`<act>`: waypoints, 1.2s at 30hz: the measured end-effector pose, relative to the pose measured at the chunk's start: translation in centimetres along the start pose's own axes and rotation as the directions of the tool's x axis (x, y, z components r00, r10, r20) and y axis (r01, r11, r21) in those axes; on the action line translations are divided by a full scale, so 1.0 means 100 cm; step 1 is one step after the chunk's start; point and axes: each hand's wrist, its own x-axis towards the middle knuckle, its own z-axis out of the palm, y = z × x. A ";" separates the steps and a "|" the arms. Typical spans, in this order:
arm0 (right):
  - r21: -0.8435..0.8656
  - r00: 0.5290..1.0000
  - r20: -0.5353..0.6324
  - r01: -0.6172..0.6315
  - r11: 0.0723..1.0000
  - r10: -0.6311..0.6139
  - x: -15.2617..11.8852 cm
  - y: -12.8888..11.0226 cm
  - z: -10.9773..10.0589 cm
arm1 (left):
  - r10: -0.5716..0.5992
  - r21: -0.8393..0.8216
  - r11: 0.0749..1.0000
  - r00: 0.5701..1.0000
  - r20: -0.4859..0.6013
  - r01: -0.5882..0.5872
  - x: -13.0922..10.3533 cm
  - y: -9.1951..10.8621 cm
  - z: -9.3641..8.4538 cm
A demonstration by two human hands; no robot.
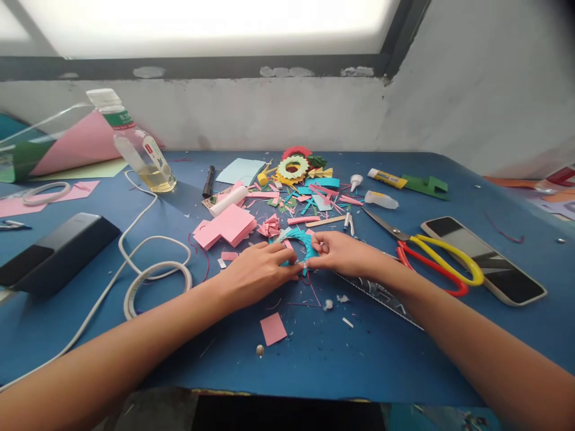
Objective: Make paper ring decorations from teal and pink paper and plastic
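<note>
A turquoise folded-paper ring point(306, 238) is held low over the middle of the table, between my two hands. My left hand point(263, 269) has its fingers closed on the ring's near left side. From the right, my right hand point(339, 251) pinches the ring's near right edge with thumb and curled fingers. The fingertips of both hands almost meet at the near edge, hiding part of it. A thin magenta thread point(313, 289) trails on the table just below. Close to my left hand lie a stack of pink paper pieces point(229, 226) and a folded pink piece point(269, 226).
Red-and-yellow-handled scissors point(399, 233) and a phone point(489, 257) lie right, with a glue stick point(386, 178) farther back. Finished paper rings point(294, 167) sit behind scattered scraps. Left are a bottle point(144, 149), a tape roll point(130, 296), a white cable point(96, 314) and a dark box-shaped device point(58, 251).
</note>
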 end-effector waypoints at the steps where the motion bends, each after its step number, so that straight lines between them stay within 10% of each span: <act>1: -0.001 1.000 -0.004 -0.001 1.000 0.001 0.000 0.000 0.000 | 0.002 0.006 1.000 1.000 0.005 -0.002 0.001 0.000 -0.001; 36: 0.015 1.000 -0.018 -0.011 1.000 0.012 0.000 0.004 -0.001 | 0.026 -0.038 0.999 0.999 0.019 -0.025 0.003 0.001 -0.002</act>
